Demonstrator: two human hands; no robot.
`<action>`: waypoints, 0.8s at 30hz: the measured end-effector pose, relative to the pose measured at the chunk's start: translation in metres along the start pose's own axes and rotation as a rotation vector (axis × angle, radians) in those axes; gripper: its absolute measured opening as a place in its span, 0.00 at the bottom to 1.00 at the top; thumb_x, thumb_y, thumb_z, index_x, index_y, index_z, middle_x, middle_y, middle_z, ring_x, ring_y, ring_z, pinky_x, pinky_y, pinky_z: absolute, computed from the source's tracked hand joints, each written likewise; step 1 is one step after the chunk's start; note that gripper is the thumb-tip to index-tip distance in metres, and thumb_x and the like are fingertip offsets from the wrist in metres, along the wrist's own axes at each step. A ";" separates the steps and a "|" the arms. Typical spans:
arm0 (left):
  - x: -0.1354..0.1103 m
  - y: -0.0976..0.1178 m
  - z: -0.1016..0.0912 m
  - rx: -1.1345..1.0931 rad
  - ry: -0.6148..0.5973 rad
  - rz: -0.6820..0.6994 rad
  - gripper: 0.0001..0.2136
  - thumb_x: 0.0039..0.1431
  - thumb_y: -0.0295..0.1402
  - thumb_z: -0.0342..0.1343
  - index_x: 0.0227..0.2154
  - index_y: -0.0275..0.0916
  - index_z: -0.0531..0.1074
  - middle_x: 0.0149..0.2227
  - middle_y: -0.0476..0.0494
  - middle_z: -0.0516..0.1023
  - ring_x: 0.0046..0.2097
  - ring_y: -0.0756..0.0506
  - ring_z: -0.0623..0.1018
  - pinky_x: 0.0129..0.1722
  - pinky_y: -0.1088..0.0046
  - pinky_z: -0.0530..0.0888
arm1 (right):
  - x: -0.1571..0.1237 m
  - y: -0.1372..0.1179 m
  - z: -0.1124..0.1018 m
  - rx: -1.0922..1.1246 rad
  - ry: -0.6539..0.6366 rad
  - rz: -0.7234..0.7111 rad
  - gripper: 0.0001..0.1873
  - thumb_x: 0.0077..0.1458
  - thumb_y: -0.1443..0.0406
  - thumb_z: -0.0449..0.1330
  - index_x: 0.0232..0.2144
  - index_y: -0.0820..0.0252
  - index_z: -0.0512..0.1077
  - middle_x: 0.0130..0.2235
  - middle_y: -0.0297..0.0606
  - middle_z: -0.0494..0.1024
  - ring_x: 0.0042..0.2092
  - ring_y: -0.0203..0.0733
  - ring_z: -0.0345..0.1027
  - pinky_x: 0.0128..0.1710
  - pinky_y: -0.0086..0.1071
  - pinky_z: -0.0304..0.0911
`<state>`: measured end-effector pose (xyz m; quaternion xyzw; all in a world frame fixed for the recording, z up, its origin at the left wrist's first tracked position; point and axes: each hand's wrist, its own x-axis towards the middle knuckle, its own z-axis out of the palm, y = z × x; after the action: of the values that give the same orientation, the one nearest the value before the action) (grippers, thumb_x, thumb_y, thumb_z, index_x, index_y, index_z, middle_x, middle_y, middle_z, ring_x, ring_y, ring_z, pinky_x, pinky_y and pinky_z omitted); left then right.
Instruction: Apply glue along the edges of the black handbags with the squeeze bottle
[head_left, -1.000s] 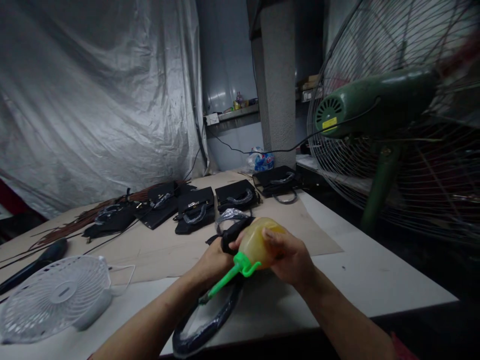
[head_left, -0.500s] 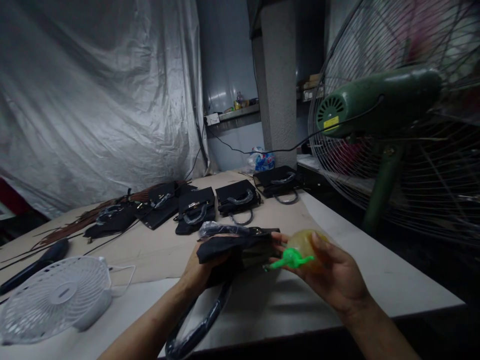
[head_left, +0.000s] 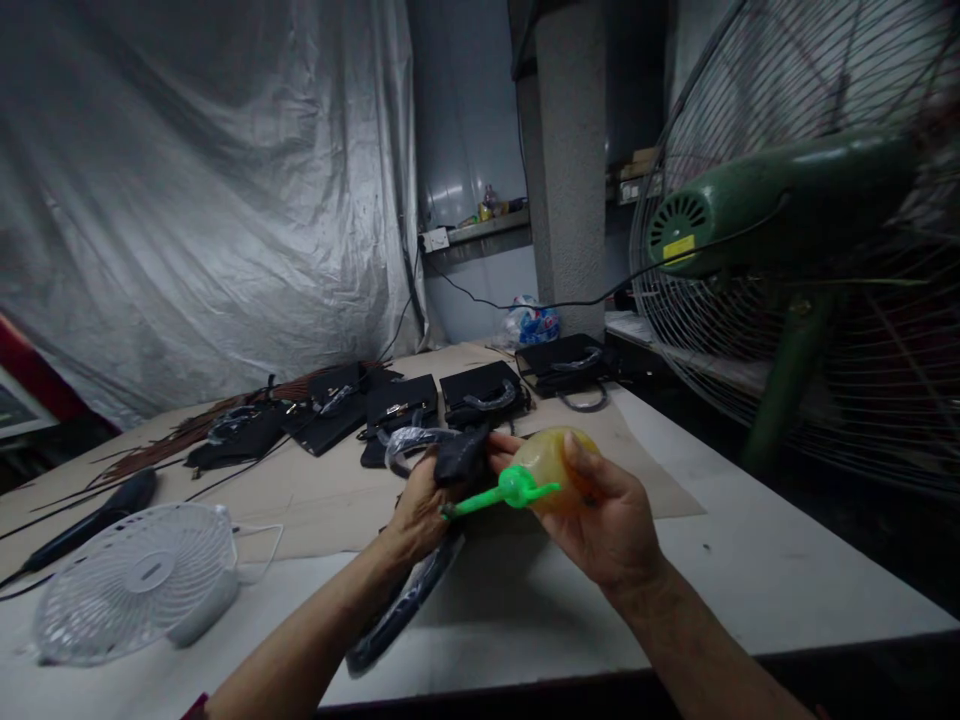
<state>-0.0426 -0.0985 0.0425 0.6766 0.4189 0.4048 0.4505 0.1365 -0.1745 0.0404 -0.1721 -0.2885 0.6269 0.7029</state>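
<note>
My left hand point(head_left: 421, 505) is closed around a black handbag point(head_left: 463, 455) whose handles are wrapped in clear plastic. One wrapped handle point(head_left: 409, 605) hangs below my wrist, and the other loops above my fingers. In my right hand point(head_left: 611, 520) is a yellowish squeeze bottle point(head_left: 559, 462) with a bright green cap and nozzle point(head_left: 516, 487). The nozzle points left, its tip close to my left hand and the bag's lower edge. Whether the tip touches the bag I cannot tell. My right fingertips reach behind the bottle towards the bag.
Several black handbags point(head_left: 480, 388) lie in a row across the table point(head_left: 750, 560). A small white fan point(head_left: 142, 575) and a black handheld tool point(head_left: 97, 515) rest at the left. Brown strips point(head_left: 176, 438) lie behind them. A large green fan point(head_left: 780, 200) stands at the right.
My right hand has moved left with the bottle, bringing the nozzle to my left hand. The handbag has been turned, so it now looks narrower and more end-on.
</note>
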 end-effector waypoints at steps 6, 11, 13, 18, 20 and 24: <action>-0.016 0.014 0.005 0.228 -0.216 -0.022 0.13 0.43 0.34 0.70 0.34 0.38 0.80 0.33 0.46 0.81 0.35 0.43 0.77 0.33 0.71 0.73 | 0.012 0.005 0.009 -0.033 0.015 -0.049 0.28 0.44 0.48 0.77 0.40 0.64 0.84 0.49 0.53 0.83 0.59 0.63 0.73 0.67 0.52 0.61; -0.015 0.029 -0.009 0.158 -0.258 -0.204 0.11 0.38 0.28 0.68 0.30 0.37 0.79 0.28 0.49 0.78 0.32 0.45 0.75 0.31 0.72 0.71 | 0.004 -0.014 -0.003 0.006 0.072 -0.186 0.22 0.47 0.51 0.77 0.36 0.61 0.83 0.50 0.53 0.83 0.60 0.61 0.73 0.68 0.49 0.61; -0.016 0.036 -0.015 0.094 -0.270 -0.236 0.13 0.37 0.25 0.68 0.31 0.36 0.80 0.29 0.49 0.79 0.33 0.46 0.76 0.34 0.72 0.73 | -0.002 -0.024 -0.009 0.013 0.111 -0.244 0.22 0.47 0.51 0.78 0.37 0.62 0.83 0.49 0.55 0.83 0.60 0.62 0.73 0.66 0.48 0.63; -0.016 0.045 -0.024 0.097 -0.339 -0.287 0.19 0.35 0.29 0.73 0.36 0.35 0.81 0.35 0.44 0.83 0.36 0.43 0.79 0.37 0.69 0.76 | -0.016 -0.035 -0.024 0.013 0.218 -0.251 0.22 0.43 0.54 0.80 0.36 0.62 0.83 0.47 0.55 0.84 0.58 0.64 0.75 0.64 0.48 0.67; -0.014 0.047 -0.025 0.210 -0.301 -0.247 0.15 0.35 0.25 0.70 0.32 0.35 0.80 0.30 0.47 0.81 0.33 0.44 0.77 0.31 0.72 0.73 | -0.022 -0.035 -0.031 0.006 0.248 -0.238 0.21 0.43 0.54 0.79 0.36 0.61 0.84 0.47 0.54 0.84 0.57 0.63 0.76 0.62 0.48 0.69; -0.008 0.045 -0.026 0.356 -0.222 0.002 0.13 0.38 0.25 0.68 0.33 0.38 0.81 0.31 0.48 0.82 0.36 0.42 0.80 0.34 0.72 0.74 | -0.031 -0.036 -0.049 0.018 0.305 -0.231 0.19 0.45 0.54 0.79 0.36 0.58 0.83 0.45 0.51 0.84 0.55 0.60 0.77 0.56 0.46 0.74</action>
<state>-0.0607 -0.1100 0.0908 0.7865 0.4309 0.2478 0.3666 0.1939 -0.2051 0.0181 -0.2244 -0.1908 0.5113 0.8073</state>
